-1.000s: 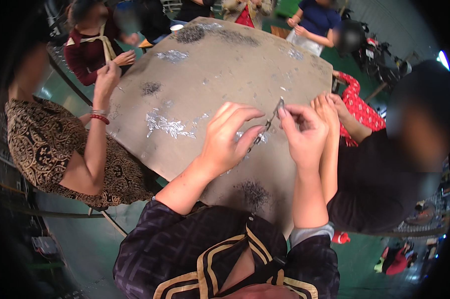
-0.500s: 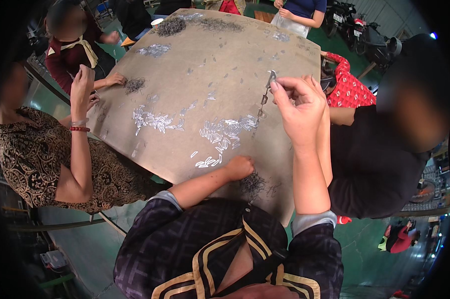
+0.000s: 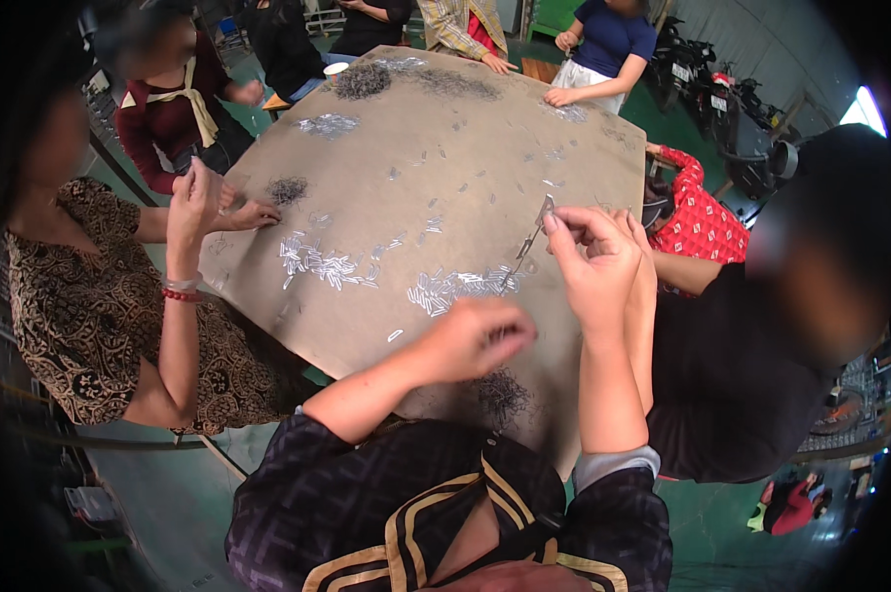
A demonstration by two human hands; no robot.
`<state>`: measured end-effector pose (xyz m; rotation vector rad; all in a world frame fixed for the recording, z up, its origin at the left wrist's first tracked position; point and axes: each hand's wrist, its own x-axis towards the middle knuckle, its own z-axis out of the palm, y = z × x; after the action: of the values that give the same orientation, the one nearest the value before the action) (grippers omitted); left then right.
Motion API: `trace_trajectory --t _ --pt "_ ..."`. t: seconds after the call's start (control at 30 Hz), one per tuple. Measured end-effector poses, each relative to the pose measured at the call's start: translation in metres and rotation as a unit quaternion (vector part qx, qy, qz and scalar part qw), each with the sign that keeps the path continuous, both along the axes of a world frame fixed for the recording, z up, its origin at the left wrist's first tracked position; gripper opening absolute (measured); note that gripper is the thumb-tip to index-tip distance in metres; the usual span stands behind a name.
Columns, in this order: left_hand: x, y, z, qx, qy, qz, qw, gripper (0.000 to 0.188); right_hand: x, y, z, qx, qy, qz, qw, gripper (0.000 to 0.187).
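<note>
Up at the right, my right hand is closed in a pinch on the top of a short chain of flat metal links. The chain hangs down and left from thumb and forefinger. My left hand is over the table between a heap of thin dark wire pieces and a spread of shiny, narrow metal loops. Its fingers are curled and smeared by motion, so whether they hold anything cannot be made out.
More shiny loops and dark wire heaps lie across the brown table. A person in a patterned top sits close on the left, one in black close on the right. Others line the far edges. A white cup stands far left.
My left hand has lifted from beside the dark wire heap and moved up towards the shiny loops. My right hand still holds the chain. The whole view has shifted slightly.
</note>
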<state>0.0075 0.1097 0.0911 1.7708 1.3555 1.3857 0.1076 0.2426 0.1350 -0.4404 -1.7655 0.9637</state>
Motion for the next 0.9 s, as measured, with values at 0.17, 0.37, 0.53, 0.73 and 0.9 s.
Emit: trace_trajectory --t 0.17,0.37,0.53,0.73,0.9 --pt "-0.036 0.017 0.06 0.201 -0.029 0.185 0.962 0.005 -0.01 -0.015 0.015 0.053 -0.012 0.007 0.998 0.006" --pt "-0.045 0.027 0.071 0.183 -0.076 0.201 0.959 0.006 -0.013 -0.025 0.033 0.11 -0.029 0.007 0.994 0.008" --pt "-0.039 0.022 0.074 0.183 -0.107 0.195 0.958 0.007 -0.008 -0.032 0.041 0.134 -0.038 -0.005 0.99 0.009" --pt "-0.037 0.019 0.084 0.195 -0.106 0.194 0.955 0.006 -0.009 -0.037 0.045 0.134 -0.035 -0.004 0.99 0.01" --pt "-0.036 0.008 0.092 0.154 -0.189 0.142 0.959 0.007 -0.013 -0.042 0.047 0.13 -0.014 0.031 0.991 0.011"
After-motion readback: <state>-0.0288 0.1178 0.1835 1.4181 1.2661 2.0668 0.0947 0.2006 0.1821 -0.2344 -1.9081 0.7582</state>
